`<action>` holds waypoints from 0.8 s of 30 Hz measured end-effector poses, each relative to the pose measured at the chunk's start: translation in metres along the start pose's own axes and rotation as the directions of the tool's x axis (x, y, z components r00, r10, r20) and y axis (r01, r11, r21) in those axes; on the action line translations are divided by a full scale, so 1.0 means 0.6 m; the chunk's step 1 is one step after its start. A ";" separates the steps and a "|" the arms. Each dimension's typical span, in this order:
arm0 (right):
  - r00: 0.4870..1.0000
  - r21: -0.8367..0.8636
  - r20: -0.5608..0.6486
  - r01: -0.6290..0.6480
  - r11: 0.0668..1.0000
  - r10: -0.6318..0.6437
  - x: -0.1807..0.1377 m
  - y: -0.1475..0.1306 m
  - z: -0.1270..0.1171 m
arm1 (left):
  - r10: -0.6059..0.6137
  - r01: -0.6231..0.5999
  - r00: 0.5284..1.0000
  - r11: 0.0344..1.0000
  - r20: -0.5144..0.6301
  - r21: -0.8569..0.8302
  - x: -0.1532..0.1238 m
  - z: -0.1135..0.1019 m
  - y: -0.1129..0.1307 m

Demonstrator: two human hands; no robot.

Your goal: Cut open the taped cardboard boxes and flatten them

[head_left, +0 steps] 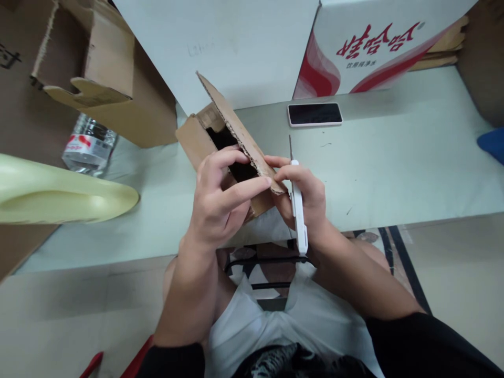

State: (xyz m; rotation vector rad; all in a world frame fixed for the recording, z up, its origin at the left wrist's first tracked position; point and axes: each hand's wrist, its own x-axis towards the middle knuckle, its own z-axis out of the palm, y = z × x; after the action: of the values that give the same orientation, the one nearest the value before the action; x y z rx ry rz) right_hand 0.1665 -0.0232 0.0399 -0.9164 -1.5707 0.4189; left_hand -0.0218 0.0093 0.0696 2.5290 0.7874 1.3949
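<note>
A small brown cardboard box (192, 139) stands tilted near the table's front edge, with one flap (232, 123) raised and its torn edge showing. The inside looks dark. My left hand (220, 194) grips that flap, thumb and fingers closed about its ragged edge over the opening. On the flap's other side, my right hand (305, 191) pinches its lower corner. A white utility knife (298, 210) is also held in my right hand, its thin blade pointing away from me. My palms hide part of the box's near end.
Beyond the box lies a phone (315, 114) before a white carton with red print (366, 47). At left are a larger open cardboard box (114, 79), a water bottle (90, 144) and a pale yellow-green object (71, 194). Something blue (492, 144) sits at the right edge.
</note>
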 end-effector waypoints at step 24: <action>0.997 0.028 0.046 -0.062 0.998 0.061 -0.003 0.005 -0.009 | -0.157 0.141 0.976 0.984 0.150 0.108 0.005 -0.010 0.032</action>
State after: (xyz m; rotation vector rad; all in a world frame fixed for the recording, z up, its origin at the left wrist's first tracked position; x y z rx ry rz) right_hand 0.1724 -0.0236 0.0377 -0.9400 -1.5764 0.5080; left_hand -0.0182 -0.0060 0.0823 2.5509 1.0125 1.1208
